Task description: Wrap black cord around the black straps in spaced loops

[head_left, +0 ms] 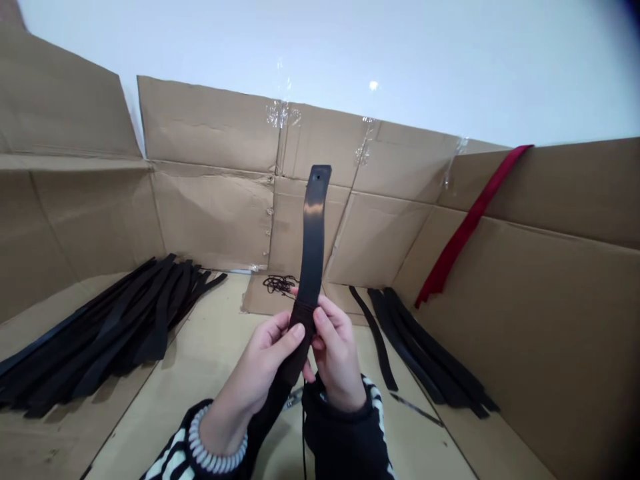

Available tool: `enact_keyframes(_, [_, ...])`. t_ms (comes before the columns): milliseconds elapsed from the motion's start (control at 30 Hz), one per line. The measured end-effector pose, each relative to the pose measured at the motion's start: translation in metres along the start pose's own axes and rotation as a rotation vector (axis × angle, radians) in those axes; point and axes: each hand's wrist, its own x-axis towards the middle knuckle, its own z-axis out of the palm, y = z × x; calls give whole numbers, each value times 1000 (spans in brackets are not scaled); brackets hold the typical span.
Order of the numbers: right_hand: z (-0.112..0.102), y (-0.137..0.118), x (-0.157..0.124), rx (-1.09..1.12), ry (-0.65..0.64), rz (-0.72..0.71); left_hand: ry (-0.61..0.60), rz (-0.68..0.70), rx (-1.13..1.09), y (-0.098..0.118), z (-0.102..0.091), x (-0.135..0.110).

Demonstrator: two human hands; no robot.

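Both hands hold one black strap (313,247) upright in the middle of the view; its top end has a small hole and a worn pale patch. My left hand (260,373) grips the strap's lower part, thumb pressed on a band of dark thread wound around it. My right hand (336,353) pinches the same wrapped spot from the right side. A thin black thread (303,433) hangs down from the strap between my wrists.
A large pile of black straps (100,333) lies at the left on the cardboard floor (210,360). A smaller group of black straps (425,353) lies at the right. A tangle of black thread (280,285) sits behind. A red strap (467,223) hangs over the cardboard wall (550,300).
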Motion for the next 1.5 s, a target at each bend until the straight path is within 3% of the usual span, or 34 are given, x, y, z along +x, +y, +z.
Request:
enact_keyframes(133, [-10, 7, 4, -28, 112, -63, 7, 31, -40, -7, -1, 12])
enact_keyframes(533, [-32, 29, 25, -161, 165, -111, -16, -74, 103, -20, -30, 46])
enact_keyframes(767, [-36, 29, 36, -283, 206, -101, -1, -126, 149, -28, -35, 61])
enact_keyframes(1233, [-31, 27, 31, -446, 303, -150, 7, -144, 43, -32, -26, 65])
enact_keyframes(1367, [-32, 26, 32, -482, 319, -198, 54, -159, 90, -31, -26, 62])
enact_keyframes(1500, [-33, 26, 33, -497, 306, -213, 26, -137, 107, -31, -29, 62])
